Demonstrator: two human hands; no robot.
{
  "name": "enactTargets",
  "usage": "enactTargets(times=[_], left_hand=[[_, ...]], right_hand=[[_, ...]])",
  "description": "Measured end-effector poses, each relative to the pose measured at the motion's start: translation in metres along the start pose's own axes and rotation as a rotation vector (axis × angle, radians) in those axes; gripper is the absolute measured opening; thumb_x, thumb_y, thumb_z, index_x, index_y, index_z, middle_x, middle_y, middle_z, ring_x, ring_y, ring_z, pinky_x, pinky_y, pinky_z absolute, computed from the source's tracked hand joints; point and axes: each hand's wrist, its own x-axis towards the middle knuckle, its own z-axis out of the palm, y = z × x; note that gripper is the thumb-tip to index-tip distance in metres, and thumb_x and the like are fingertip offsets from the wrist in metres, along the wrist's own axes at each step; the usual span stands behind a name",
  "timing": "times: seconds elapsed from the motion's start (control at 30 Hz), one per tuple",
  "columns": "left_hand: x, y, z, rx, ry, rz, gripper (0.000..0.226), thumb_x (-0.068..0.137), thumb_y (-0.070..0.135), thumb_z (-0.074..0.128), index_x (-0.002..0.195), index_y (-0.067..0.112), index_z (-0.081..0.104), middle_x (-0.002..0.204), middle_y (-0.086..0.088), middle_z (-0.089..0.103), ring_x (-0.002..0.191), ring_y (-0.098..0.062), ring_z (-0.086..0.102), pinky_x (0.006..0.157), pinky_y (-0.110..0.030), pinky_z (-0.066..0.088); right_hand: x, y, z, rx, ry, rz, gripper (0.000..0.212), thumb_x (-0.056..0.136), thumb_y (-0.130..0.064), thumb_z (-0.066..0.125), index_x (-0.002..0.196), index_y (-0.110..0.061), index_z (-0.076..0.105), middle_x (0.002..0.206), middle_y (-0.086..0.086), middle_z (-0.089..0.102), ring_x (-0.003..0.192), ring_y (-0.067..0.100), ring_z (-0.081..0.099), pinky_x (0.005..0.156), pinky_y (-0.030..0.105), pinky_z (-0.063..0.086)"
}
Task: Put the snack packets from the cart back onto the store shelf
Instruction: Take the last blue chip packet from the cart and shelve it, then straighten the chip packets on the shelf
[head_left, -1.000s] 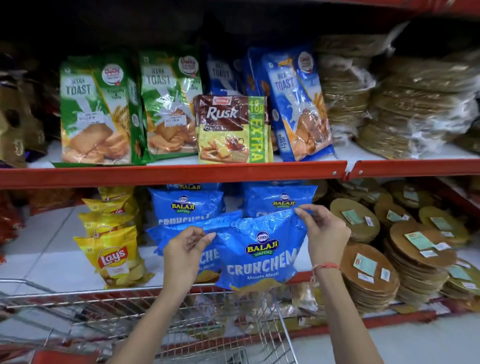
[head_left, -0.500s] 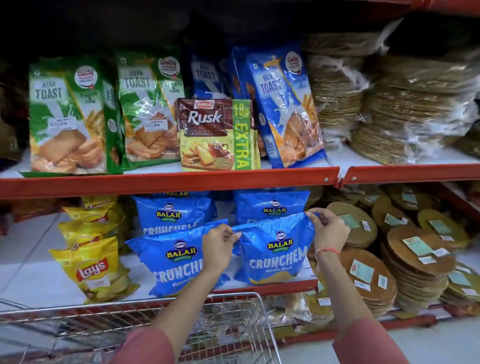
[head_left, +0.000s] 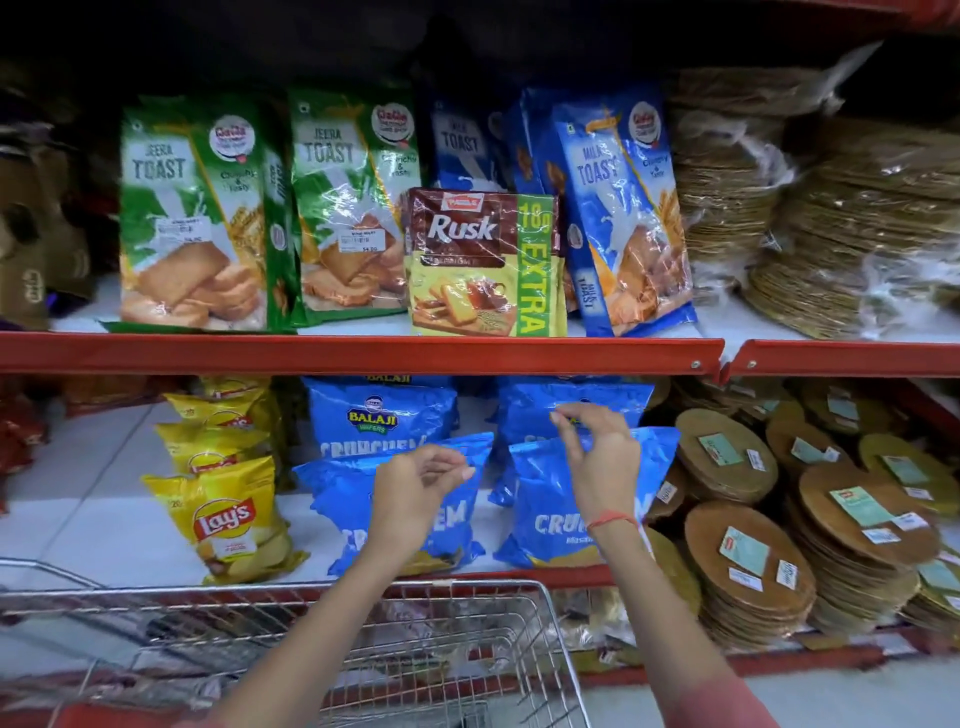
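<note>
Two blue Balaji Crunchem packets stand at the front of the lower shelf: one on the right and one on the left. More blue packets stand behind them. My right hand hovers just in front of the right packet's top edge, fingers loosely apart and holding nothing. In front of the left packet's top, my left hand is loosely curled and empty. The wire cart is below my arms; its contents are blurred.
Yellow Lay's bags stand left of the blue packets. Stacks of round brown papad fill the shelf to the right. On the red-edged upper shelf are green and blue toast packs and a Rusk pack.
The blue packet I held by its top corners now stands on the lower shelf beside the other one. Both hands have let go and drawn slightly back.
</note>
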Motion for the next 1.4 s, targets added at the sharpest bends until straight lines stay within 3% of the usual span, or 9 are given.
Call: enactTargets(times=[0.13,0.3,0.47,0.6,0.8,0.93,1.1,1.27,1.4], left_hand=[[-0.004,-0.016,-0.064,0.005,0.070,-0.001,0.013,0.075,0.004,0.075,0.086,-0.002,0.073,0.084,-0.013,0.074,0.066,-0.005,0.067,0.065,-0.004,0.051],[-0.003,-0.050,-0.139,0.080,0.206,0.004,0.011,0.073,0.001,0.076,0.083,-0.002,0.072,0.084,-0.018,0.074,0.063,0.007,0.064,0.062,-0.002,0.050],[0.010,-0.088,-0.209,0.482,0.252,-0.027,0.026,0.077,0.009,0.074,0.103,0.007,0.070,0.102,-0.015,0.075,0.095,-0.027,0.070,0.082,-0.037,0.053],[0.026,-0.118,-0.247,0.846,0.063,-0.154,0.038,0.082,0.006,0.067,0.119,0.013,0.063,0.116,-0.019,0.067,0.105,-0.036,0.064,0.087,-0.044,0.053],[0.052,-0.130,-0.285,0.960,-0.024,-0.064,0.020,0.086,0.006,0.060,0.098,0.016,0.071,0.105,-0.011,0.073,0.099,-0.032,0.066,0.082,-0.037,0.054],[0.060,-0.133,-0.293,1.004,-0.059,-0.013,0.022,0.085,0.006,0.059,0.099,0.017,0.071,0.106,-0.010,0.073,0.100,-0.030,0.066,0.083,-0.036,0.055],[0.059,-0.127,-0.292,1.057,-0.085,-0.028,0.024,0.086,0.007,0.057,0.102,0.020,0.070,0.109,-0.011,0.071,0.100,-0.032,0.066,0.083,-0.035,0.052],[0.049,-0.113,-0.287,0.995,-0.041,0.009,0.025,0.087,0.019,0.062,0.112,0.016,0.067,0.116,-0.008,0.070,0.104,-0.030,0.065,0.084,-0.036,0.051],[0.037,-0.087,-0.262,0.757,-0.016,0.095,0.032,0.082,0.033,0.067,0.107,0.014,0.071,0.113,-0.007,0.072,0.106,-0.026,0.065,0.091,-0.038,0.052]], right_hand=[[-0.016,-0.054,0.037,0.035,-0.184,-0.142,0.011,0.088,-0.015,0.067,0.094,-0.009,0.073,0.096,0.009,0.074,0.094,0.027,0.064,0.085,0.030,0.047],[-0.035,-0.116,0.092,0.081,-0.359,-0.295,0.014,0.089,-0.012,0.064,0.098,-0.006,0.074,0.099,0.011,0.075,0.097,0.028,0.066,0.088,0.039,0.054],[-0.043,-0.170,0.165,-0.202,-0.737,-0.366,0.026,0.094,-0.021,0.054,0.115,-0.012,0.067,0.117,0.016,0.067,0.111,0.031,0.060,0.092,0.041,0.051],[-0.047,-0.202,0.211,-0.409,-0.876,-0.368,0.025,0.092,-0.011,0.055,0.113,-0.001,0.063,0.114,0.026,0.064,0.110,0.042,0.060,0.088,0.047,0.052],[-0.054,-0.219,0.245,-0.398,-0.842,-0.270,0.023,0.092,-0.007,0.054,0.111,0.002,0.062,0.113,0.029,0.062,0.107,0.046,0.059,0.088,0.048,0.052],[-0.055,-0.228,0.253,-0.286,-0.852,-0.179,0.028,0.086,-0.020,0.067,0.107,0.000,0.066,0.110,0.028,0.065,0.104,0.045,0.061,0.089,0.046,0.052],[-0.059,-0.224,0.260,-0.197,-0.832,-0.113,0.015,0.088,-0.013,0.064,0.098,-0.011,0.075,0.101,0.017,0.074,0.100,0.037,0.065,0.093,0.041,0.054],[-0.054,-0.221,0.240,-0.202,-0.823,-0.140,0.024,0.085,-0.026,0.068,0.108,-0.017,0.072,0.112,0.018,0.070,0.108,0.037,0.061,0.096,0.040,0.050],[-0.033,-0.197,0.187,-0.171,-0.792,-0.152,0.031,0.082,-0.033,0.072,0.110,-0.018,0.071,0.116,0.011,0.071,0.114,0.030,0.060,0.101,0.038,0.047]])
